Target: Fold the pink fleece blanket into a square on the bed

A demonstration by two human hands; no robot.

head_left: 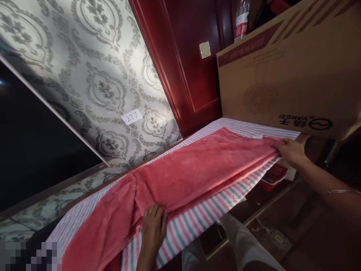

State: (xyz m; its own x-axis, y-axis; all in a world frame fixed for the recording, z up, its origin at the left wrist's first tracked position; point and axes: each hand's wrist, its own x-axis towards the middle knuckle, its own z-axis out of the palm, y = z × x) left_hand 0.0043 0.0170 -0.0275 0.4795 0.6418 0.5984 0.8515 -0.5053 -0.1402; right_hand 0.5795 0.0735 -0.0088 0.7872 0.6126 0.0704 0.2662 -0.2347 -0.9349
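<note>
A coral-red plush garment lies stretched lengthwise over a striped cloth in pink, grey and white. At its far right end, where a small white label shows, my right hand pinches the edge between thumb and fingers. My left hand is on the near edge around the middle, its fingers bent over the fabric. Creases run across the garment just left of that hand. The garment's lower left end reaches the bottom of the view.
A large cardboard box stands behind the right end, beside a plastic bottle. A dark screen is at left against patterned wallpaper carrying a paper marked 277. A red container sits below the table's right end.
</note>
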